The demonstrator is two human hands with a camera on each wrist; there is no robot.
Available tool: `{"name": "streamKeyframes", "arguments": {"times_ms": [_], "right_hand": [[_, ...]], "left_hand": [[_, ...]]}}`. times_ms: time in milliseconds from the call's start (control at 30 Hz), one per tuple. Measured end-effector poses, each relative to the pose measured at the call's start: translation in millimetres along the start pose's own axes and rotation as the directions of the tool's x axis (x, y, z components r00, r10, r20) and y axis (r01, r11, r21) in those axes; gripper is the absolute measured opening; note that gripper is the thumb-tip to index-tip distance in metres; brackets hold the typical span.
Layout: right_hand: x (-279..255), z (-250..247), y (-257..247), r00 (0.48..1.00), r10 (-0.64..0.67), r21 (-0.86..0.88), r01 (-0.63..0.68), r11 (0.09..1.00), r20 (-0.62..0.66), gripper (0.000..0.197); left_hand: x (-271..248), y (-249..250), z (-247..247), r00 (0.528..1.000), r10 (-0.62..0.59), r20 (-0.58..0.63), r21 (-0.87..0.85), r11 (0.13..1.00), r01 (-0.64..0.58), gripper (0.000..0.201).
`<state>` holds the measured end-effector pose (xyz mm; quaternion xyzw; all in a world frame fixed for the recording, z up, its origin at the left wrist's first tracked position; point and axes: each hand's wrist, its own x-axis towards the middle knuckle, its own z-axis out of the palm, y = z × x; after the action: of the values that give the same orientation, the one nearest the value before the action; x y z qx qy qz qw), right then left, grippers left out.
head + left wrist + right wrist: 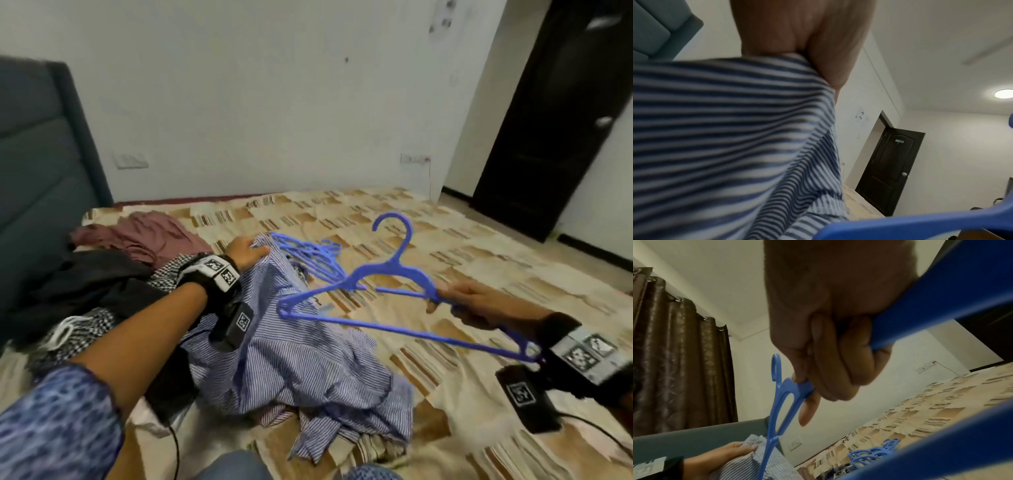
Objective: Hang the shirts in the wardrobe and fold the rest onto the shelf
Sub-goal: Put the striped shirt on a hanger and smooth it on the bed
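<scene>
— Two hands are seen over the bed [479, 240]; what is held?
— A blue-striped shirt [291, 359], crumpled on the patterned bedcover, is gripped at its upper edge by the left hand [245, 251], fingers [748, 447] curled into the cloth. A blue hanger [370, 284] is held above the shirt by the right hand [469, 301], fingers [838, 369] wrapped tightly round one arm of it.
— And smaller things?
— More blue hangers [308, 253] are piled just behind the shirt; other garments [113, 281] are heaped at the left.
</scene>
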<state>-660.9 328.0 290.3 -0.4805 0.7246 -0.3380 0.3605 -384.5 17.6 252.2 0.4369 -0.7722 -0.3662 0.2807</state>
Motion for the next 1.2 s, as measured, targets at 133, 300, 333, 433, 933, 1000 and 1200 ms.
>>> {"name": "streamKeyframes", "arguments": {"times_ms": [133,300,333,433,933,1000,1200], "right_hand": [[-18.0,26.4,-23.0,0.990,-0.044,-0.107,0.029,0.994,-0.137,0.039],[-15.8,60.1,-30.8,0.857,-0.141,-0.263,0.006,0.965,-0.496,0.038],[-16.4,63.0,-32.0,0.836,-0.148,-0.239,0.021,0.971,-0.529,0.037],[-18.4,72.8,-39.5,0.825,-0.193,-0.171,0.119,0.978,-0.531,0.039],[-18.7,82.8,-29.5,0.901,-0.161,0.121,0.226,0.967,-0.403,0.042],[-19.0,83.1,-28.0,0.910,-0.171,0.110,0.227,0.968,-0.378,0.041],[-16.6,92.6,-28.8,0.926,-0.210,0.045,0.236,0.971,-0.312,0.033]], "left_hand": [[-22.3,32.2,-2.7,0.994,0.072,-0.084,0.002,0.997,-0.072,0.026],[-43.3,66.3,-14.3,0.958,0.191,-0.214,-0.007,0.980,-0.197,0.029],[-46.9,71.2,-17.3,0.942,0.220,-0.251,0.002,0.974,-0.227,0.028],[-57.6,83.5,-20.7,0.915,0.302,-0.266,-0.056,0.943,-0.328,0.025],[-59.1,78.1,-90.6,0.958,0.262,0.116,0.286,0.915,-0.285,0.038],[-57.7,81.0,-83.0,0.932,0.355,0.078,0.276,0.890,-0.362,0.035],[-62.6,96.9,-38.1,0.903,0.328,0.278,0.306,0.861,-0.407,0.044]]}}
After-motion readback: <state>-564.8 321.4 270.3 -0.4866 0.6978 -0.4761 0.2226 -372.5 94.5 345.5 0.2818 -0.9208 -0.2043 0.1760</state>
